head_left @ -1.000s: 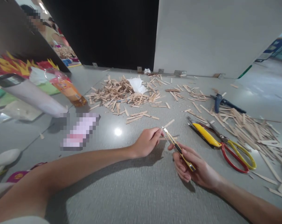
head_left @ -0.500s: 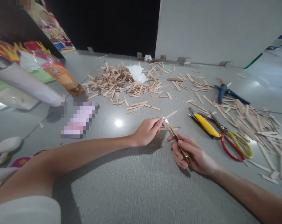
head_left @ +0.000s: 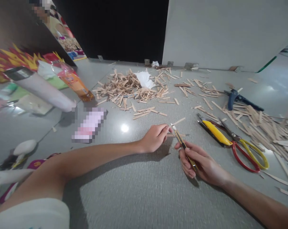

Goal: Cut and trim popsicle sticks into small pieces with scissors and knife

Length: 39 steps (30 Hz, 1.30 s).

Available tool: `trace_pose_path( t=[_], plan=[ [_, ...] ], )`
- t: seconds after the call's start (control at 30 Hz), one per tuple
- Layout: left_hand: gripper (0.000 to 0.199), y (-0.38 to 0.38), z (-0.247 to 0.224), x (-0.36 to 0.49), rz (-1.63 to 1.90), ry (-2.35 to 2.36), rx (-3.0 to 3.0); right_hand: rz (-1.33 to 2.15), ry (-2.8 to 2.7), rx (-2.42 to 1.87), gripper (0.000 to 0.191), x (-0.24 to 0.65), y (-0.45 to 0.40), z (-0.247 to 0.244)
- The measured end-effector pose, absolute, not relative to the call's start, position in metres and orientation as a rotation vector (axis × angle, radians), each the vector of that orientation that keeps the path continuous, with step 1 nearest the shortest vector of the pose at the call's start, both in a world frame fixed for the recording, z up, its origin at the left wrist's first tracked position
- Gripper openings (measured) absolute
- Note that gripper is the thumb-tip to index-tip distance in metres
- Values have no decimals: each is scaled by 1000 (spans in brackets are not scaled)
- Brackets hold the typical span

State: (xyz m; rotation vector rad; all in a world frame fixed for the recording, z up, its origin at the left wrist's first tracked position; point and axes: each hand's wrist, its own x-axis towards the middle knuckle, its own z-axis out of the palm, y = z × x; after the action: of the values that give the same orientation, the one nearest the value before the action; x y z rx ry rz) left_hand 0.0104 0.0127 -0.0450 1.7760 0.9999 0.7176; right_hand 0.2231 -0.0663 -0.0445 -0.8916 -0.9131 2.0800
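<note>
Pinched in the fingers of my left hand [head_left: 155, 138] is a thin wooden stick [head_left: 180, 121], its free end pointing up and to the right. My right hand [head_left: 197, 160] is closed around a slim yellow and black utility knife [head_left: 184, 145]. The knife's blade tip meets the stick close to my left fingertips. Below the pinch, a second wooden strip [head_left: 176, 135] shows near the floor; whether my left hand touches it I cannot tell.
Scissors with red and yellow handles [head_left: 246, 156] lie right beside a yellow cutter [head_left: 216, 132]. Blue-handled pliers [head_left: 233, 98] rest among sticks. A heap of wood scraps [head_left: 124, 86] spreads ahead. Left are a pixelated pink object [head_left: 91, 124], a bottle [head_left: 74, 82] and a roll [head_left: 43, 87].
The whole view has shifted, so everything sits slightly more to the right and lower. Both hands keep their grips, with the blade still at the stick.
</note>
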Motion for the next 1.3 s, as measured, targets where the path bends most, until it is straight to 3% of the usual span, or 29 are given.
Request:
trace_pose_path(
  t=[0.4, 0.6, 0.7, 0.83, 1.0, 1.17, 1.3],
  plan=[
    [34, 15, -47, 11, 696, 1013, 1900, 1948, -1057, -1004, 35, 217, -67, -39],
    [37, 12, -54, 9, 624, 1004, 2138, 1687, -1525, -1426, 38, 241, -50, 15],
    [36, 4, -60, 8, 571, 1034, 2362, 1873, -1590, -1484, 43, 253, -46, 32],
    [39, -5, -67, 6, 559, 1027, 2509, 2265, -1440, -1374, 50, 233, -66, 10],
    [31, -7, -66, 5, 705, 880, 2425, 2191, -1295, -1376, 40, 213, -86, -5],
    [30, -3, -65, 5, 762, 750, 2269, 2450, -1435, -1277, 48, 235, -68, 19],
    [27, -5, -66, 5, 776, 814, 2259, 2238, -1317, -1269, 45, 225, -78, 5]
  ],
)
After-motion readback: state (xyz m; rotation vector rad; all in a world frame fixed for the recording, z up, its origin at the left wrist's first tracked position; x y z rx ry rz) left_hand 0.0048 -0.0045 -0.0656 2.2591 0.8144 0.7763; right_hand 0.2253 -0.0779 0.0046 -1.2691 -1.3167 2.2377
